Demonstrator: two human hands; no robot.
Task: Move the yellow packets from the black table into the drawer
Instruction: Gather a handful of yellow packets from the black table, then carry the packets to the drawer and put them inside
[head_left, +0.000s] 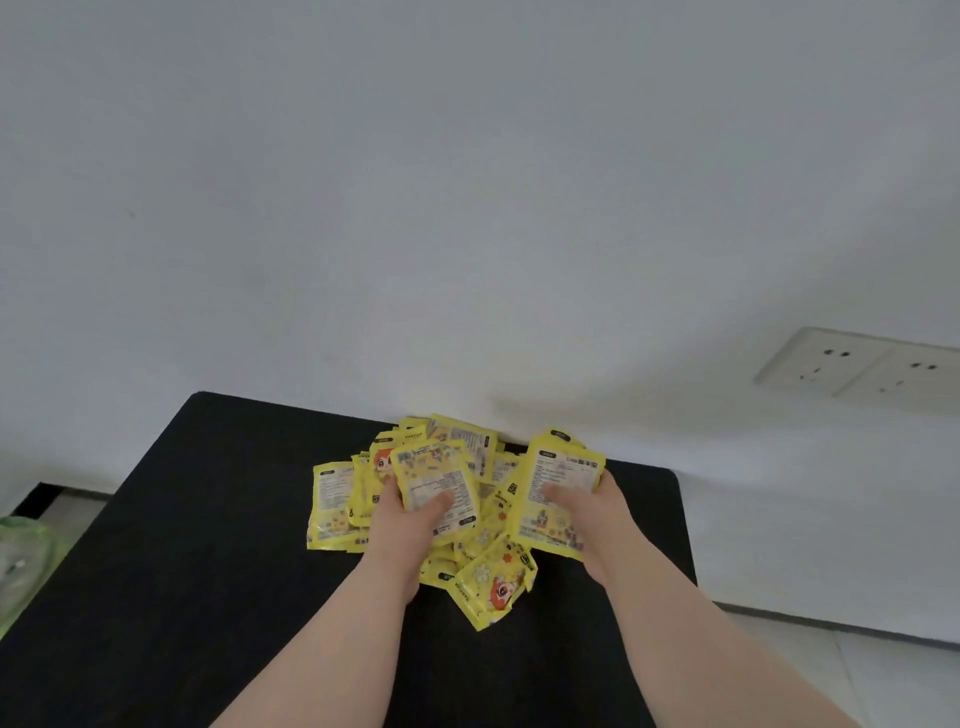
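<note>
A heap of several yellow packets (467, 525) lies on the black table (208, 545), pushed up against the white wall. My left hand (410, 525) grips a bunch of packets, its thumb pressed on the printed back of the top one (434, 480). My right hand (587, 512) holds another bunch at the heap's right side, with the thumb on the top packet (558, 478). One packet with an orange cartoon face (493, 584) lies loose at the near edge of the heap. No drawer is in view.
A white wall (467, 208) rises straight behind the table. A double wall socket (857, 366) sits low on the right. A green translucent thing (26, 561) shows at the left edge. Pale floor tiles (857, 675) lie to the right of the table.
</note>
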